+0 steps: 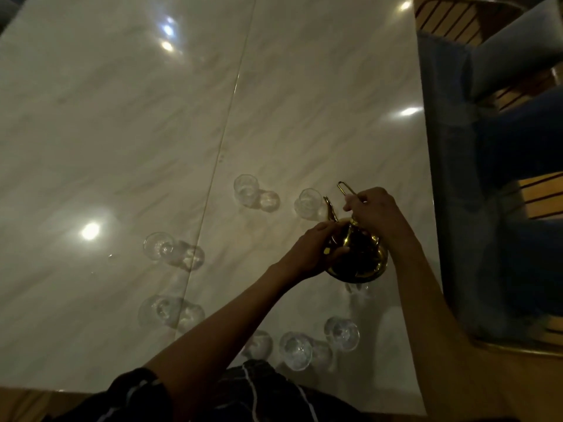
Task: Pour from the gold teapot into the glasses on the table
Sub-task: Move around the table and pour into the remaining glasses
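Observation:
The gold teapot [359, 257] hangs above the white marble table [122, 132], tilted with its curved spout toward a clear glass [308, 202]. My right hand [376, 210] grips the thin wire handle at the top. My left hand [313, 248] is closed on the pot's left side near the lid. Several more clear glasses stand around: one further left [245, 188], two at the left [158, 245] [158, 310], and others near the front edge [295, 350] [341, 333]. Whether liquid is flowing cannot be seen.
A seam [225, 123] runs down the table's middle. The table's right edge lies close to the teapot, with blue upholstered chairs [502, 153] beyond it. Bright light reflections dot the glossy top. My dark patterned clothing [249, 391] shows at the front edge.

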Available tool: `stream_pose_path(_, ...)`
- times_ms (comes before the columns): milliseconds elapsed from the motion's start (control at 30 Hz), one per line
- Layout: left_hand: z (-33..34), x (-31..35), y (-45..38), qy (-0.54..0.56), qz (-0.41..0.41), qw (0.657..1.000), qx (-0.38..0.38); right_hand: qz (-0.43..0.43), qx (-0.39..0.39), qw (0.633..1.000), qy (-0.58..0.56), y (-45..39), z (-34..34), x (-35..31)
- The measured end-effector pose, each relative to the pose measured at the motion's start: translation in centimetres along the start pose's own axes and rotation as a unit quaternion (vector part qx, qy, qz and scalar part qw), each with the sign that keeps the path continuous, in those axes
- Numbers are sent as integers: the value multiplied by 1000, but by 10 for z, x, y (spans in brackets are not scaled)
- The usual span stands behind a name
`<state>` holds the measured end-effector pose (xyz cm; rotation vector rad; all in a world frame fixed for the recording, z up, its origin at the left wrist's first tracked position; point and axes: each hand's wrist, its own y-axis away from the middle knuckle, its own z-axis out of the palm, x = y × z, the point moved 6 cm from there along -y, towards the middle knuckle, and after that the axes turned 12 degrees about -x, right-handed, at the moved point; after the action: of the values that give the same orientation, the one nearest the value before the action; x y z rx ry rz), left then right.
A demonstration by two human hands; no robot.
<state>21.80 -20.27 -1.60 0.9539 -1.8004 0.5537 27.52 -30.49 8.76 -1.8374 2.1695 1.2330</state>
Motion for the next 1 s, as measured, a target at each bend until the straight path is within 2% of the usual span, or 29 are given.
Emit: stream_pose_path(1000,-4,31,-6,14,27,999,35,4,-24,999,38,4,-27,-11)
